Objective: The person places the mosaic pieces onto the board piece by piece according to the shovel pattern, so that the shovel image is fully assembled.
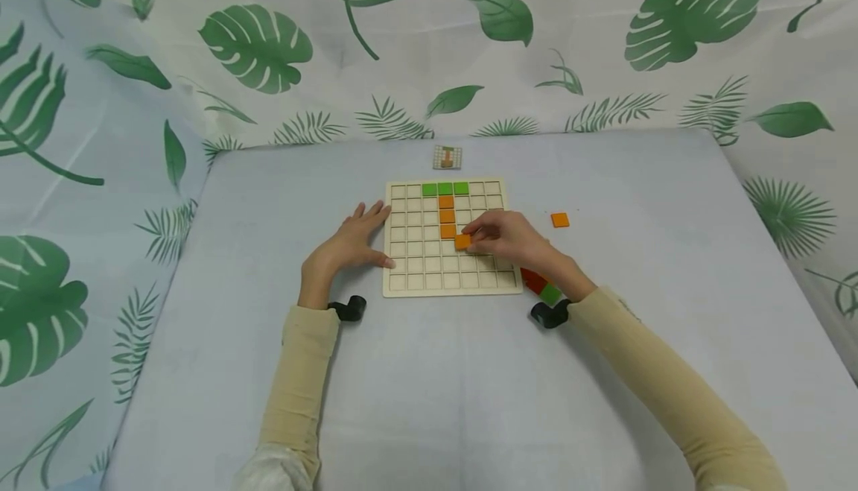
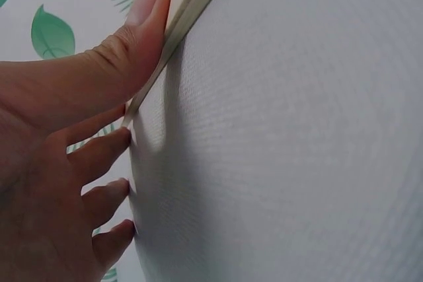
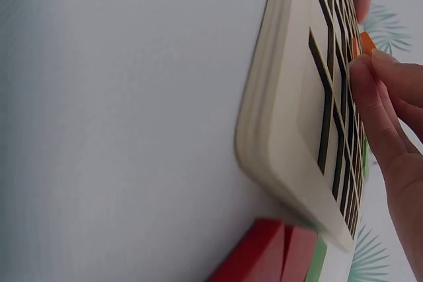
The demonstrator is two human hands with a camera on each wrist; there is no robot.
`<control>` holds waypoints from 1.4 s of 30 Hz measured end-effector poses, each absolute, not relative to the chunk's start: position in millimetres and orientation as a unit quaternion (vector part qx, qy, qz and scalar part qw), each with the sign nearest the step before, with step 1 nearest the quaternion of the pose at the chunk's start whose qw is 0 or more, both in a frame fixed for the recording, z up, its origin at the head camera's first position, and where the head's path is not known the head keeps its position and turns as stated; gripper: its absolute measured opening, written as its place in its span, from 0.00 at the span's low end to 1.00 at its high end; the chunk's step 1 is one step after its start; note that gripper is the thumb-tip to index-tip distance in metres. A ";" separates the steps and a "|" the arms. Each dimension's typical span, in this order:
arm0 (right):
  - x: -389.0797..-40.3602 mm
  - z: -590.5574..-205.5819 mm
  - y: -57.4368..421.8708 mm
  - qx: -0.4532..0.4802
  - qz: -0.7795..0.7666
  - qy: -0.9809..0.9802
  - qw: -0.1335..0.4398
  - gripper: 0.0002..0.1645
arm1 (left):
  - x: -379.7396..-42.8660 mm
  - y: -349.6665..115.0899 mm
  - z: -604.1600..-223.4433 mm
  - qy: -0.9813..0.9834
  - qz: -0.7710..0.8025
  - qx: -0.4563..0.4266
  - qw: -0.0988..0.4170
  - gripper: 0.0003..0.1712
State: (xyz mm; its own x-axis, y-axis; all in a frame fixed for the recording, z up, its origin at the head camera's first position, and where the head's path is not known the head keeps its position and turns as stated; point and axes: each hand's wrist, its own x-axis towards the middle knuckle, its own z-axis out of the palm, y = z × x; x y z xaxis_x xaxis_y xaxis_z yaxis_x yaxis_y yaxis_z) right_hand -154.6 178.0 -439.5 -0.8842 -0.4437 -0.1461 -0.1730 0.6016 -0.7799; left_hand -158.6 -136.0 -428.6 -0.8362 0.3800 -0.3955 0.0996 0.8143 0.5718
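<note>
A wooden grid board (image 1: 415, 279) lies flat on the table. Three green tiles (image 1: 445, 189) fill a row of cells at its far side, and a column of three orange tiles (image 1: 447, 216) runs down from the middle one. Thumb and fingers of my right hand (image 1: 506, 238) pinch another orange tile (image 1: 462, 242) over the board, beside the lower end of that column. With fingers spread, my left hand (image 1: 351, 241) rests at the board's left edge; its thumb (image 2: 147, 14) touches the rim in the left wrist view.
Beyond the board lies a small pattern card (image 1: 447, 157). One loose orange tile (image 1: 559, 220) is on the table to the right. Red tiles (image 1: 533, 281) and a green tile (image 1: 550, 294) sit by the board's near right corner, partly under my right forearm.
</note>
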 end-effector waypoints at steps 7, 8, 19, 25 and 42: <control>-154.9 -438.4 169.5 -0.193 -0.404 0.879 0.166 0.18 | -159.1 -137.3 -430.1 0.918 0.274 0.134 0.252 0.63; -155.1 -438.1 168.2 -0.194 -0.402 0.879 0.165 0.18 | -159.5 -137.6 -430.9 0.919 0.274 0.133 0.252 0.63; -156.1 -440.2 159.2 -0.214 -0.396 0.879 0.159 0.15 | -161.1 -139.1 -433.4 0.918 0.271 0.133 0.255 0.64; -157.5 -440.4 154.8 -0.218 -0.383 0.885 0.153 0.16 | -161.2 -139.0 -432.5 0.917 0.274 0.133 0.256 0.64; -153.6 -432.4 145.9 -0.300 -0.326 0.892 0.090 0.13 | -161.1 -139.0 -431.9 0.915 0.284 0.132 0.256 0.63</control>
State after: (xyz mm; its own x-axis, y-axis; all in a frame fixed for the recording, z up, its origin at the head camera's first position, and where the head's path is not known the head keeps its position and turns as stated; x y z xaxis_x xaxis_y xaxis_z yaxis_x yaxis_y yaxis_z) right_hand -153.6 145.9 -432.4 -0.8034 -0.5943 0.0357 -0.4771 0.6068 -0.6358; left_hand -161.1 -139.0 -431.9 -0.8343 0.3861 -0.3935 0.0955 0.8041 0.5867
